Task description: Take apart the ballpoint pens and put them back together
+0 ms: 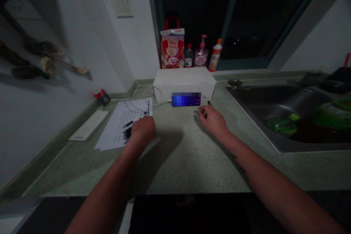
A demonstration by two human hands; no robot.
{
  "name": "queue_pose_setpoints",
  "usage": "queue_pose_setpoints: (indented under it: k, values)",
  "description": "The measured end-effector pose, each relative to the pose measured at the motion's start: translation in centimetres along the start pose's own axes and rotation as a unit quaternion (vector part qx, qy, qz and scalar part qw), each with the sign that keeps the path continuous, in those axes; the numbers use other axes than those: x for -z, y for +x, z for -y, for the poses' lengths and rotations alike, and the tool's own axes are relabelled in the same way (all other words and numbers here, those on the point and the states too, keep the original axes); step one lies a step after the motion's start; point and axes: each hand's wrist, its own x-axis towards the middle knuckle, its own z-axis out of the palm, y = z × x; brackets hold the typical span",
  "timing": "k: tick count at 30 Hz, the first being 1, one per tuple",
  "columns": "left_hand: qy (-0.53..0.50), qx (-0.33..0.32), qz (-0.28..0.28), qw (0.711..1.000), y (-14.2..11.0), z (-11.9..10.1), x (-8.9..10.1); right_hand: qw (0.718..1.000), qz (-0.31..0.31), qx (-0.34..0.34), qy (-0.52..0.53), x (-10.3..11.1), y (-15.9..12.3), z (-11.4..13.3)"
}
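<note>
My left hand rests, knuckles up, at the right edge of a few white paper sheets on the speckled green countertop. A black pen lies by its fingers, and a cluster of black bristle-like strands pokes out beside it. The fingers are mostly hidden. My right hand lies on the countertop, fingers slightly curled, just below a small black tip. A phone with a censored screen leans against a white box. A white cable crosses the papers.
A steel sink with green items sits to the right. Several bottles and a red-handled bag stand on the window ledge behind the box. A pale flat board and a small red packet lie to the left by the wall.
</note>
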Motion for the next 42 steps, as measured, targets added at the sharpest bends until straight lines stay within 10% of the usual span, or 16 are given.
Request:
queue_pose_setpoints:
  k: [16,21,28,35,42]
  values:
    - [-0.097,-0.104,-0.066,0.988,0.4,-1.9,-1.6,0.991,0.079,0.076,0.073,-0.3,-0.8,1.5]
    - [-0.358,-0.203,-0.124,0.903,0.1,-4.8,-3.1,0.955,0.178,0.134,0.197,-0.9,-1.7,2.8]
    - [-0.510,-0.219,-0.168,0.815,0.1,-6.0,-4.8,0.898,0.216,-0.010,0.383,-1.7,-1.8,3.1]
    - [-0.437,-0.172,-0.157,0.869,0.4,-5.4,-3.8,0.858,0.149,-0.156,0.466,-0.8,0.2,1.1]
    - [-0.412,-0.187,-0.153,0.879,0.7,-4.7,-3.5,0.864,0.243,-0.119,0.424,-0.5,0.1,0.7]
